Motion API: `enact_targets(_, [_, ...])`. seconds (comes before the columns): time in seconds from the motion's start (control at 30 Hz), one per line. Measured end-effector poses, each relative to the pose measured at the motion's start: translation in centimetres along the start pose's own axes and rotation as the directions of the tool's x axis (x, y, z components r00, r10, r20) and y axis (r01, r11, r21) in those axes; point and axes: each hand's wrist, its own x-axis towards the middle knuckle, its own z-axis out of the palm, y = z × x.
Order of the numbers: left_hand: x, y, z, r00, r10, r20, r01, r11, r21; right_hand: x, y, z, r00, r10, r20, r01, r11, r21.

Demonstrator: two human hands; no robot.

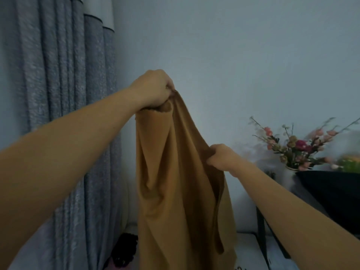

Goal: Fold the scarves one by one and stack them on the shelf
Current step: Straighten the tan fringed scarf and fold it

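Observation:
A mustard-brown scarf point(175, 191) hangs in the air in front of me, draped in long folds down past the bottom of the view. My left hand point(153, 88) is raised high and grips the scarf's top edge in a bunched fist. My right hand point(222, 158) is lower and to the right, pinching the scarf's right edge. Both arms reach forward. The shelf is not in view.
Grey curtains point(58, 94) hang at the left against a pale wall point(233, 55). A vase of pink flowers point(296, 151) stands on a black table point(331, 188) at the right. A dark piece of fabric point(124, 250) lies low behind the scarf.

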Motion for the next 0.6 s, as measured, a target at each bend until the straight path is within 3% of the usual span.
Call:
enact_targets(0.07, [0.2, -0.3, -0.5, 1.000, -0.005, -0.010, 0.005, 1.000, -0.006, -0.3, -1.1, 1.1, 0.999, -0.042, 0.029, 0.029, 0.937, 0.348])
enact_targets(0.13, [0.3, -0.6, -0.7, 1.000, 0.013, -0.009, -0.013, 1.000, 0.021, 0.0, -1.9, 1.8, 0.993, -0.111, -0.043, 0.119, 0.901, 0.418])
enact_targets(0.23, [0.2, -1.1, -1.1, 1.000, 0.007, -0.029, -0.005, 0.999, 0.052, 0.8, -0.7, 4.4, 0.988, -0.150, 0.040, 0.141, 0.974, 0.177])
enact_targets(0.33, [-0.4, -2.4, -1.6, 0.989, -0.056, -0.135, 0.062, 0.997, 0.044, 1.4, 3.2, 7.5, 0.997, -0.011, 0.072, 0.018, 0.996, -0.087])
enact_targets(0.4, [-1.1, -3.8, -1.8, 0.966, -0.110, -0.234, 0.120, 0.992, 0.028, 1.6, 5.5, 8.3, 0.996, 0.065, 0.062, -0.056, 0.987, -0.151])
enact_targets(0.5, [-1.8, -5.5, -1.5, 0.947, -0.166, -0.277, 0.161, 0.986, -0.040, 1.8, 6.1, 8.8, 0.996, 0.083, 0.038, -0.085, 0.995, 0.058])
enact_targets(0.6, [-1.7, -5.8, -1.2, 0.960, -0.154, -0.234, 0.146, 0.988, -0.049, 1.5, 3.2, 10.2, 0.990, -0.079, 0.121, 0.030, 0.932, 0.362])
